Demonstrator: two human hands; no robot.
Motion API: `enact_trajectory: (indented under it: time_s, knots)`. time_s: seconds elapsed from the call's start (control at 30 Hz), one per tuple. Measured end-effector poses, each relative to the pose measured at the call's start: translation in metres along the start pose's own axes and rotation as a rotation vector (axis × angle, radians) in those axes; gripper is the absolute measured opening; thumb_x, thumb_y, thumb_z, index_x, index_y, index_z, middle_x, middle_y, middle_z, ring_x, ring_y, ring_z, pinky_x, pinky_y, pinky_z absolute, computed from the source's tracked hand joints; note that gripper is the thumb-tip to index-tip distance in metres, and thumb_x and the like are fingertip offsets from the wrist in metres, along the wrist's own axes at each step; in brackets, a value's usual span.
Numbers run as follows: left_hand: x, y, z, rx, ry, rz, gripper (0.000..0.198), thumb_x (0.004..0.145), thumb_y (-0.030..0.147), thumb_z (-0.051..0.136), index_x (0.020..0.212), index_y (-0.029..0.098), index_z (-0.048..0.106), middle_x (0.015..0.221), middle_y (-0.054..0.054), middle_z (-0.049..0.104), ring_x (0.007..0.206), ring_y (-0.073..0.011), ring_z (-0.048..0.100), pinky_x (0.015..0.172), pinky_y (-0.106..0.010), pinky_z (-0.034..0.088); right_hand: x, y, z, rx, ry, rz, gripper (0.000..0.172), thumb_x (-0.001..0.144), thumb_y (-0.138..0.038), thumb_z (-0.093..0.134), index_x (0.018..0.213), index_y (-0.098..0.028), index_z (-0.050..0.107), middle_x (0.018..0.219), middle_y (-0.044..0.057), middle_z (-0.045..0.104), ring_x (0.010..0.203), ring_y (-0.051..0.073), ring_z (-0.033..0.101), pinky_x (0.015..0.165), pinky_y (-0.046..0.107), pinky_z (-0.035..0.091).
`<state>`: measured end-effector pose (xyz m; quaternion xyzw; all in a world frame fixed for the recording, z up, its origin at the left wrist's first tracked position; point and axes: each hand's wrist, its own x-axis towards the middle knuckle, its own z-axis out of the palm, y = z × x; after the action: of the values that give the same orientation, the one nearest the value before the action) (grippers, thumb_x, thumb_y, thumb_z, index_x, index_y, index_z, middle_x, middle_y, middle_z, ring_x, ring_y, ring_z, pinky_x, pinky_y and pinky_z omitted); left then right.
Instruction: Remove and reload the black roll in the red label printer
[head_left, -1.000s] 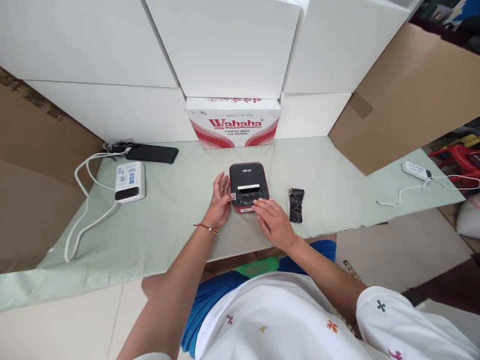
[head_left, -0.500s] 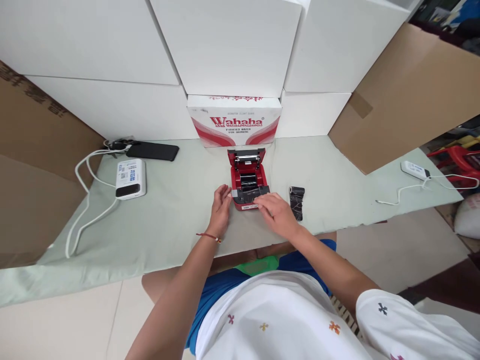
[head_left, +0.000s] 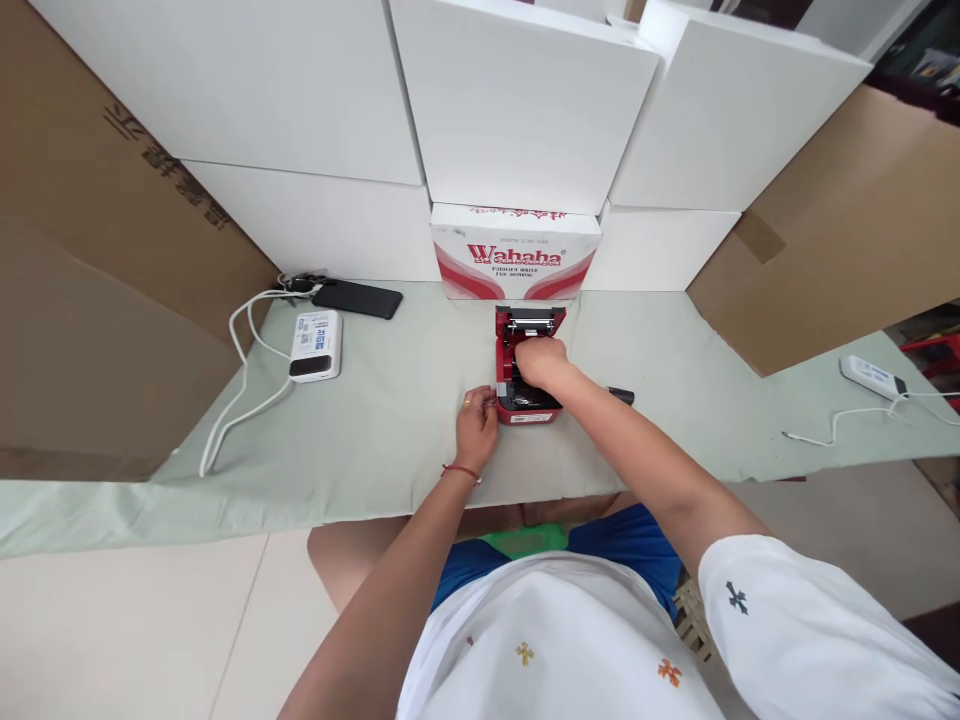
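Head view: your right hand point(head_left: 541, 362) is inside the open red printer point(head_left: 527, 400), grip hidden. Your left hand point(head_left: 478, 427), loosely open, touches its left side, back from the table's point(head_left: 405, 400) front edge.

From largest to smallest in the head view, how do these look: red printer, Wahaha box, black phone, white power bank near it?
1. Wahaha box
2. red printer, partly hidden
3. black phone and white power bank: unsure; the phone looks longer but narrower
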<state>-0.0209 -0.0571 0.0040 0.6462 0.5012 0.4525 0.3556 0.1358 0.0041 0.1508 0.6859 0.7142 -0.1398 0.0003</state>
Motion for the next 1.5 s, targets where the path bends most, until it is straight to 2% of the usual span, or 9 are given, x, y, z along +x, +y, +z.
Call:
enact_trajectory:
  time_s: [0.17, 0.23, 0.37, 0.53, 0.8, 1.0, 1.2, 1.37, 1.5]
  knots:
    - [-0.001, 0.001, 0.0, -0.001, 0.0, -0.004, 0.027, 0.093, 0.016, 0.048, 0.109, 0.021, 0.069, 0.123, -0.013, 0.07, 0.115, -0.0261, 0.07, 0.109, -0.052, 0.059, -0.046, 0.028, -0.027, 0.042, 0.026, -0.037, 0.028, 0.093, -0.029, 0.073, 0.118, -0.019, 0.077, 0.123, 0.017, 0.079, 0.11, 0.034, 0.075, 0.094, 0.043, 0.059]
    - [-0.001, 0.001, 0.0, -0.008, 0.0, -0.013, 0.026, 0.093, 0.016, 0.048, 0.108, 0.021, 0.068, 0.123, -0.012, 0.07, 0.115, -0.0258, 0.07, 0.109, -0.051, 0.059, -0.072, 0.056, -0.046, 0.334, 0.01, -0.102, 0.029, 0.095, -0.035, 0.068, 0.12, -0.022, 0.076, 0.118, 0.008, 0.08, 0.104, 0.027, 0.075, 0.091, 0.038, 0.058]
    - [-0.001, 0.001, 0.001, -0.027, 0.005, -0.02, 0.026, 0.092, 0.016, 0.048, 0.107, 0.022, 0.068, 0.124, -0.012, 0.069, 0.111, -0.0253, 0.071, 0.107, -0.052, 0.06, -0.104, 0.119, -0.067, 0.566, -0.157, 0.086, 0.033, 0.096, -0.042, 0.063, 0.116, -0.02, 0.077, 0.113, 0.007, 0.081, 0.1, 0.025, 0.074, 0.088, 0.034, 0.057]
    - [-0.001, 0.0, 0.001, -0.023, 0.01, -0.009, 0.025, 0.092, 0.017, 0.049, 0.108, 0.022, 0.068, 0.122, -0.012, 0.069, 0.109, -0.0251, 0.071, 0.106, -0.05, 0.061, -0.089, 0.151, -0.034, 0.184, -0.329, 0.179, 0.016, 0.085, -0.025, 0.076, 0.099, -0.019, 0.082, 0.096, 0.006, 0.082, 0.09, 0.023, 0.073, 0.079, 0.029, 0.053]
    - [-0.003, 0.001, -0.001, 0.023, 0.011, -0.011, 0.025, 0.092, 0.016, 0.047, 0.106, 0.021, 0.067, 0.116, -0.011, 0.07, 0.11, -0.026, 0.069, 0.104, -0.049, 0.059, -0.076, 0.156, 0.009, 0.072, -0.049, 0.284, 0.047, 0.103, -0.028, 0.059, 0.148, -0.021, 0.065, 0.149, 0.013, 0.067, 0.125, 0.026, 0.069, 0.101, 0.032, 0.049]
    - [-0.002, -0.001, -0.001, 0.044, 0.009, 0.009, 0.025, 0.092, 0.015, 0.047, 0.105, 0.021, 0.067, 0.115, -0.011, 0.07, 0.11, -0.0253, 0.069, 0.104, -0.046, 0.059, -0.109, 0.181, 0.017, 0.014, -0.089, 0.425, 0.038, 0.103, -0.032, 0.059, 0.133, -0.015, 0.074, 0.131, 0.018, 0.075, 0.117, 0.03, 0.071, 0.089, 0.032, 0.049]
    - [-0.002, 0.001, -0.001, 0.072, 0.006, -0.012, 0.025, 0.092, 0.015, 0.045, 0.104, 0.02, 0.067, 0.116, -0.011, 0.071, 0.11, -0.0236, 0.07, 0.103, -0.045, 0.059, -0.119, 0.166, 0.029, 0.036, -0.207, 0.346, 0.034, 0.097, -0.028, 0.063, 0.126, -0.016, 0.077, 0.12, 0.015, 0.078, 0.105, 0.027, 0.071, 0.079, 0.03, 0.045]
    - [-0.003, 0.0, 0.0, 0.04, 0.006, -0.015, 0.025, 0.091, 0.013, 0.047, 0.104, 0.02, 0.067, 0.116, -0.012, 0.07, 0.108, -0.0239, 0.071, 0.103, -0.046, 0.06, -0.142, 0.16, -0.021, 0.162, -0.418, 0.125, 0.028, 0.086, -0.031, 0.073, 0.11, -0.021, 0.083, 0.104, 0.006, 0.082, 0.095, 0.024, 0.071, 0.083, 0.03, 0.051]
    - [-0.003, -0.001, 0.002, 0.019, 0.018, -0.014, 0.024, 0.091, 0.012, 0.048, 0.103, 0.02, 0.067, 0.115, -0.011, 0.07, 0.106, -0.0228, 0.071, 0.101, -0.044, 0.061, -0.147, 0.144, -0.076, 0.434, -0.384, -0.104, 0.048, 0.091, -0.045, 0.068, 0.131, -0.021, 0.078, 0.123, 0.008, 0.08, 0.104, 0.025, 0.072, 0.092, 0.034, 0.055]
